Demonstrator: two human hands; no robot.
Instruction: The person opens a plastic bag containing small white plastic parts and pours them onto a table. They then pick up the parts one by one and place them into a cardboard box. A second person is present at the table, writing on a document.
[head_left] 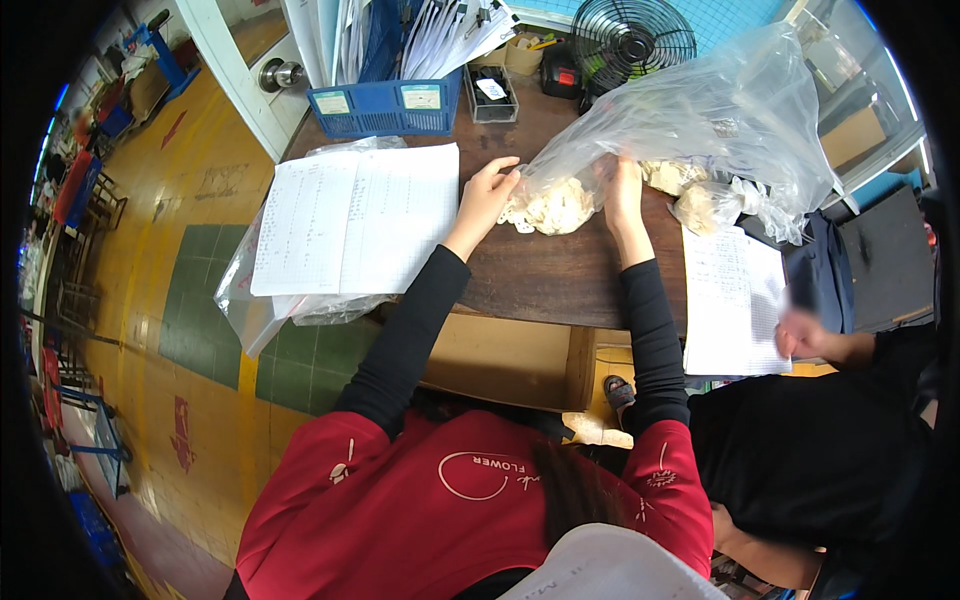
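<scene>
A large clear plastic bag (690, 115) stretches across the right of the brown table, with cream-coloured pieces (560, 207) bunched in its near left end. My left hand (487, 203) pinches the bag's left edge, its fingers curled beside the pieces. On the other side of them, my right hand (624, 200) grips the plastic; its fingertips are partly hidden by the bag. Just right of that hand lie more cream pieces (675, 177) and a small knotted bag (710, 207).
An open squared notebook (355, 220) lies left on plastic bags. Behind stand a blue file basket (380, 115), a small clear box (491, 95) and a black fan (632, 45). At right, a co-worker's hand (803, 335) is by a second notebook (730, 300). An open drawer (510, 360) juts out below.
</scene>
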